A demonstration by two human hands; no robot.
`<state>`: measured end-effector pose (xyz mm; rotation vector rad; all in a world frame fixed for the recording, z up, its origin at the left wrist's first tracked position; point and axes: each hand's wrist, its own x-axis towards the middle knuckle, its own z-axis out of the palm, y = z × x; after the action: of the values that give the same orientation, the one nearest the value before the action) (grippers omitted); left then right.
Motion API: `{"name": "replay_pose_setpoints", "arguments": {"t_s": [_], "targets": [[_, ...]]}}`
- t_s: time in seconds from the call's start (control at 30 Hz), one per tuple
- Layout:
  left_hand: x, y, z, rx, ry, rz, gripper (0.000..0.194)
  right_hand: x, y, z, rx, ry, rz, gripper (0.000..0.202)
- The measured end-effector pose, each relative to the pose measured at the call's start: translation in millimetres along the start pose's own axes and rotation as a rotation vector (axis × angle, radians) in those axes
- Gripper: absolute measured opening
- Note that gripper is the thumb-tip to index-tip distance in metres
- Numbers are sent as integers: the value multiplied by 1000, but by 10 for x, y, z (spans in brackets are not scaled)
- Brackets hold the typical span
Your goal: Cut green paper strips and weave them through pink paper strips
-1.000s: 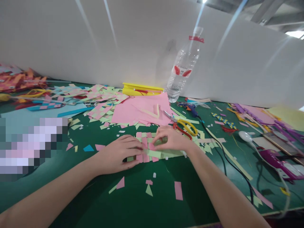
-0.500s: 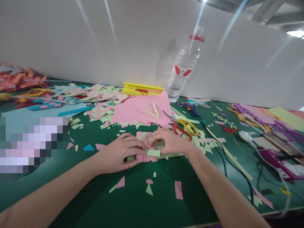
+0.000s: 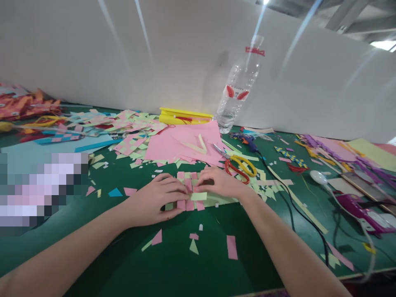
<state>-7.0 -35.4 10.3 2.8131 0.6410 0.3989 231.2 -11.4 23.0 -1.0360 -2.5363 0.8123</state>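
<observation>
Pink and pale green paper strips form a small woven paper piece [image 3: 189, 205] on the table in front of me. My left hand [image 3: 156, 198] holds the left side of this weave, fingertips over its top and thumb at the lower edge. From the right, my right hand [image 3: 221, 182] reaches in with bent fingers and thumb at a pale green paper strip [image 3: 199, 196] that crosses the pink ones. Part of the weave is hidden under both hands. Scissors [image 3: 237, 166] with red and yellow handles lie just beyond my right hand.
A pink sheet [image 3: 182, 142] lies behind the weave, beside a pile of woven pieces [image 3: 133, 123]. A water bottle [image 3: 236, 90] leans against the wall. On the right are a glue gun [image 3: 249, 141], its black cable and a magenta device [image 3: 355, 208]. Paper scraps surround the hands.
My right hand's fingers have drawn closer together and lower over the weave, and the pale green strip has shifted slightly left and up. My left hand has stayed in place.
</observation>
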Motion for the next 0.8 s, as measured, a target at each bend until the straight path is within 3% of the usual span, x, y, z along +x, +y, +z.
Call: {"name": "replay_pose_setpoints", "arguments": {"t_s": [0.2,0.4,0.57,0.8], "targets": [[5,1,1,25,-12,4,24,1,27,14,81,44,27,35],[3,-3,13,40,-17,8,24,7,48,51,150,83,96,37],[11,9,8,36,-12,7,23,4,57,58,69,69,20,42],[-16,12,-2,8,35,2,26,-20,-83,-34,34,340,10,28]]}}
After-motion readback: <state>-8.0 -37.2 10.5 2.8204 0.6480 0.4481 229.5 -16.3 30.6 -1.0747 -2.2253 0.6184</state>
